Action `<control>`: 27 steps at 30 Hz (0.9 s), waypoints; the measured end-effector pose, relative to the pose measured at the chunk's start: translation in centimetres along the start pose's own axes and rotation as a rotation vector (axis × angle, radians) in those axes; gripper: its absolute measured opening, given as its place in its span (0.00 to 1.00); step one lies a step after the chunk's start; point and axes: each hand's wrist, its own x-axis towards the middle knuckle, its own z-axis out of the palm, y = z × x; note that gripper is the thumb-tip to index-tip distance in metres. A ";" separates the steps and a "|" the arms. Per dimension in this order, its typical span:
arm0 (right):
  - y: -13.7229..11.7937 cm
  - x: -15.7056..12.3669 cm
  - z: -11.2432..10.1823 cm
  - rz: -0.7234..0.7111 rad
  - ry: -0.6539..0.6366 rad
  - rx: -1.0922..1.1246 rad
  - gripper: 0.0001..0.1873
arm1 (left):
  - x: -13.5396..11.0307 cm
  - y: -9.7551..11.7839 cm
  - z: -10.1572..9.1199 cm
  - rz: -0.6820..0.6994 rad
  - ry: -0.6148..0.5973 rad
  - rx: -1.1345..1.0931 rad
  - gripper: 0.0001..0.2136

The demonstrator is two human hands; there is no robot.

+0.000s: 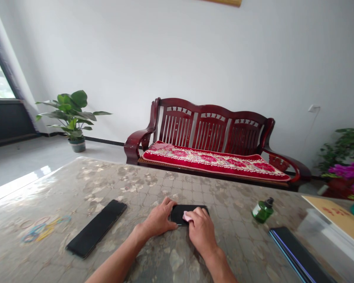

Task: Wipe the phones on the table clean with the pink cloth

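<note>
A black phone [179, 212] lies flat on the patterned table [129, 184] in front of me. My left hand [159, 218] rests on the phone's left edge with fingers curled over it, holding it still. My right hand [201, 230] presses a small pink cloth [187, 215] onto the phone's screen, fingers pinched on the cloth. Much of the phone is hidden under both hands.
A second black phone [96, 228] lies to the left, a third dark phone [297, 255] at the right. A small green bottle [262, 211] stands right of my hands. Coloured rubber bands [41, 232] lie far left. A red wooden bench [212, 145] stands behind the table.
</note>
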 end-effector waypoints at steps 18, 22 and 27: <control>1.2 0.2 -0.2 0.061 0.008 -0.086 0.19 | -0.1 0.2 -0.1 -0.013 -0.006 -0.007 0.29; -0.2 -0.3 0.2 -0.012 -0.024 -0.003 0.19 | -0.2 0.0 0.0 0.013 0.019 -0.025 0.28; 0.2 -0.2 0.0 0.023 -0.017 -0.052 0.20 | -0.2 0.0 0.0 0.006 0.018 -0.022 0.29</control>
